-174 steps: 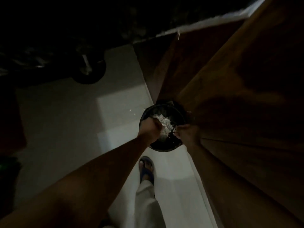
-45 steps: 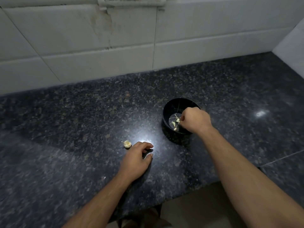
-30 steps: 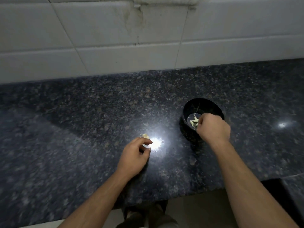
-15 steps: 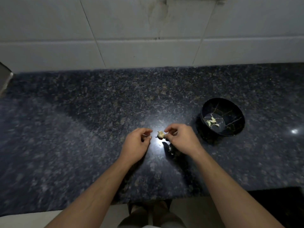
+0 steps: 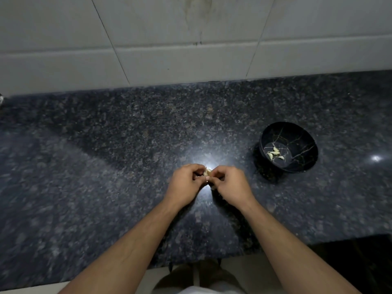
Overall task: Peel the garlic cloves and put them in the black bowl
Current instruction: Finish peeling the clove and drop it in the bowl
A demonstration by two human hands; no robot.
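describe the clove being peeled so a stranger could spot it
On the dark granite counter, find the two hands meeting at the bright glare. The garlic clove is the pale bit pinched between them, unlike the cloves lying in the black bowl.

We looked it over and honestly can't find a single letter, number, logo or sticker to read anywhere. The black bowl (image 5: 288, 146) only carries thin gold crack-like lines inside, which is a pattern, not writing. The table (image 5: 106, 166) is plain speckled dark stone, and the wall tiles (image 5: 169, 28) show a brownish stain and grout lines but no print or sign.
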